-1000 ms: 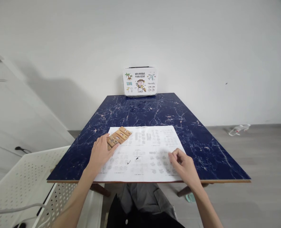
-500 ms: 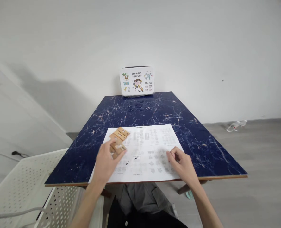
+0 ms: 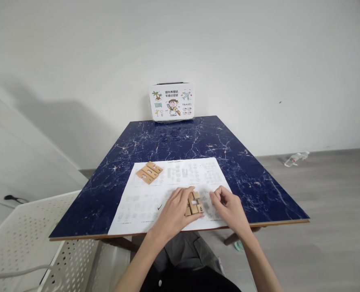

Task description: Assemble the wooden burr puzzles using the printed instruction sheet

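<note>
Step in hand, by judgement: placing or steadying the near blocks [image 3: 193, 208] on the printed sheet [image 3: 164, 190], done by your left hand [image 3: 175, 209] alone. Left hand: one, drawn narrow, holding the near blocks, your fingers on their far side and your thumb along their near side. Near blocks: a small set of wood, butted together around a central gap, one marked with a dark numeral, apparently 3; part of the set was covered by your fingers, so its full count could not be told. Position: within your left grasp, over the right half of the sheet, toward the worktop's near edge; whether they bore fully on the paper was unclear. Right hand [image 3: 231, 207]: one, fingers curled in toward the thumb, nothing visible in it, just beside the near blocks and not touching them. Far blocks [image 3: 151, 173]: three, flat, side by side, notched and numbered, on the sheet's far left corner, well apart from both hands. Dark sliver [image 3: 159, 207]: one, on the paper left of your left hand, kind uncertain. Worktop [image 3: 180, 142]: one, blue, marbled, with a white case [image 3: 172, 102] upright at its far edge. Next move, by judgement: it called for an even pinch that kept the near blocks together, and for uncurled right fingers if both hands were to share them.
</note>
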Tool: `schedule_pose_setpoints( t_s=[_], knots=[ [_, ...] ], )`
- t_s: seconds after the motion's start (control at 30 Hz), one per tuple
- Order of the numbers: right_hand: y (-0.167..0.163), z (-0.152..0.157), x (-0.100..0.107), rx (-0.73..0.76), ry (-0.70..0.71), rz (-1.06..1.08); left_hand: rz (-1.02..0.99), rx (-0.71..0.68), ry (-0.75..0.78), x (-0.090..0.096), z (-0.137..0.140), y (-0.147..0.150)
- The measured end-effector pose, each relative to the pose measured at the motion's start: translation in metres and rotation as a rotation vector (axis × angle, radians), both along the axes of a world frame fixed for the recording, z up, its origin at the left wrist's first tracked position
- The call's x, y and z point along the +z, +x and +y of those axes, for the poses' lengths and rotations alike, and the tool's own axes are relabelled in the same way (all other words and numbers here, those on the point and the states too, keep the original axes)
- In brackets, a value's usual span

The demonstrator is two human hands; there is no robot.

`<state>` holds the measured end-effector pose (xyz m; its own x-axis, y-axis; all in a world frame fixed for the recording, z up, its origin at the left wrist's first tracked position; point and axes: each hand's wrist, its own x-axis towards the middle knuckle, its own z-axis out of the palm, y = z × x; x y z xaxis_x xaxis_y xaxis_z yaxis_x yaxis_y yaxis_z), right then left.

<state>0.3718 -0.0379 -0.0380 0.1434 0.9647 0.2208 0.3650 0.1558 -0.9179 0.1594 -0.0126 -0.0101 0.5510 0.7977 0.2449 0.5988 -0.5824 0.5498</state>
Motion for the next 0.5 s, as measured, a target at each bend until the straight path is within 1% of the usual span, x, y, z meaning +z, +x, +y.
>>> schedule_pose_setpoints(
  t_s=[0.1, 0.23, 0.3, 0.4, 0.5],
  knots=[
    [0.000, 0.000, 0.000, 0.002, -0.005, 0.002, 0.005, 0.021, 0.009, -0.001, -0.002, -0.010],
    [0.001, 0.000, 0.001, 0.032, -0.014, -0.005, 0.006, 0.114, 0.000, -0.002, -0.006, -0.029],
    [0.001, -0.001, 0.004, 0.083, -0.026, -0.026, 0.001, 0.124, -0.014, -0.002, -0.007, -0.036],
    [-0.001, -0.002, 0.010, 0.186, -0.048, -0.068, -0.011, 0.097, -0.025, 0.000, -0.009, -0.039],
    [-0.003, -0.004, 0.015, 0.263, -0.021, -0.109, -0.058, 0.093, -0.019, 0.002, -0.008, -0.037]
  ],
)
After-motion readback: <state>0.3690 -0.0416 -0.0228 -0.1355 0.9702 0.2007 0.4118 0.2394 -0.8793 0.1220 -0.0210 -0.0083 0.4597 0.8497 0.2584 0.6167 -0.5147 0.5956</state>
